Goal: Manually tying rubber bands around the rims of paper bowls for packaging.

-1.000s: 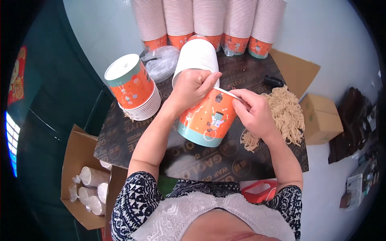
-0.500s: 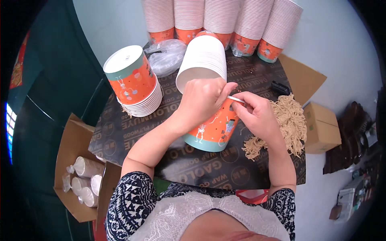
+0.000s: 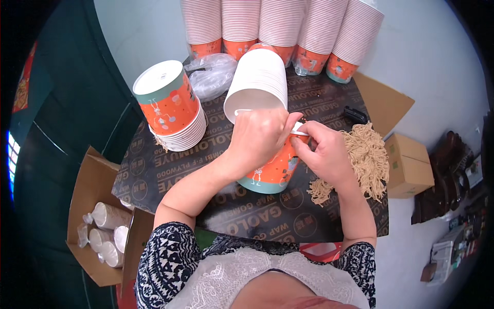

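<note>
An orange paper bucket [image 3: 272, 172] with a teal band and skeleton prints stands tilted on the table in front of me. My left hand [image 3: 259, 138] closes over its white rim, thumb pointing up and the other fingers mostly hidden. At the right side of that rim, my right hand [image 3: 323, 152] pinches the edge between thumb and fingers; whether a cord is in the pinch cannot be seen. Just beyond my hands lies a nested stack of white-walled buckets [image 3: 261, 77] on its side, mouth toward me. Beside my right wrist is a heap of beige cords [image 3: 365, 159].
An upside-down bucket stack [image 3: 167, 110] stands at the left, next to a clear plastic bag [image 3: 211, 77]. Several tall bucket stacks [image 3: 280, 26] line the back. A black object [image 3: 355, 114] lies at the right. Cartons [image 3: 98, 242] [image 3: 409, 165] flank the dark table [image 3: 247, 219].
My right hand has shifted slightly left along the rim, closer to my left thumb. The bucket's white rim has turned a little and shows more between my hands.
</note>
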The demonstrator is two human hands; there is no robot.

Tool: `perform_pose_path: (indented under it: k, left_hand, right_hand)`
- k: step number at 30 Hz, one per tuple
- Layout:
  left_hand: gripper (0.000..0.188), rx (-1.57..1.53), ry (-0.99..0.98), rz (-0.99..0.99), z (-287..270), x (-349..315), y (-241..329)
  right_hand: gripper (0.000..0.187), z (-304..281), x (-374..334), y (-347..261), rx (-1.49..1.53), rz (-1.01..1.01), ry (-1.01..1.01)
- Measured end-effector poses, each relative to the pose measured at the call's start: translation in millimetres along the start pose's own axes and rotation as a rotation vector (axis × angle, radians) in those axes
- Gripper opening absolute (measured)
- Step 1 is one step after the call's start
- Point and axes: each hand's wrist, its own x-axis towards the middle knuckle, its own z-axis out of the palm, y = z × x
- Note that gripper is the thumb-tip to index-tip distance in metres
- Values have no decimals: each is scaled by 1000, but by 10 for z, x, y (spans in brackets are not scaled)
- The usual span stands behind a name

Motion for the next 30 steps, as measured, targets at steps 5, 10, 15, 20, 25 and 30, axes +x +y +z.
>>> perform_pose_path:
  k: [5, 10, 15, 20, 25, 30]
  left_hand:
    - [34, -17, 2, -22, -10, 0, 8]
    - [19, -241, -399, -153, -241, 20, -44]
    - [19, -390, -904, -160, -331, 117, -251]
    - [17, -748, -1036, -42, -233, 102, -494]
    - [17, -942, -1159, -176, -141, 100, -605]
    - [16, -1059, -1222, -279, -57, 64, -617]
  right_hand:
    - [19, 114, 11, 78, -34, -118, 101]
    - [16, 84, 55, 173, -64, -265, 75]
    - [15, 87, 49, 167, -144, -440, -4]
    - [17, 70, 33, 130, -173, -517, -33]
    - [18, 58, 29, 148, -181, -561, -43]
    - [19, 67, 14, 149, -220, -560, -46]
